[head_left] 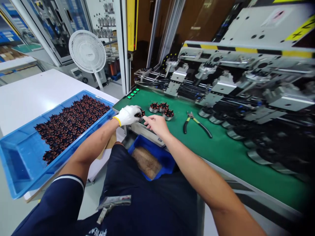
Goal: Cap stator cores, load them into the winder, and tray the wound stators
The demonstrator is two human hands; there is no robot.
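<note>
My left hand [128,115], in a white glove with a yellow cuff, grips a small round motor stator [140,113] with black and copper-red parts at the green mat's front edge. The glove covers much of it. My bare right hand [157,125] meets it from the right, thumb and fingertips pinched together at the stator's side; what lies between them is too small to make out. Just beyond, three similar stators [168,113] with silvery rims sit close together on the green mat [182,106]. Pliers [195,124] with black and yellow-green handles lie open to their right.
A blue tray [18,164] full of wound parts stands on the white table at left. Machine fixtures [222,88] line the mat's back; a row of silver-rimmed parts [236,133] runs along the right. Below my hands is a blue bin [166,160]. A white fan [87,51] stands behind.
</note>
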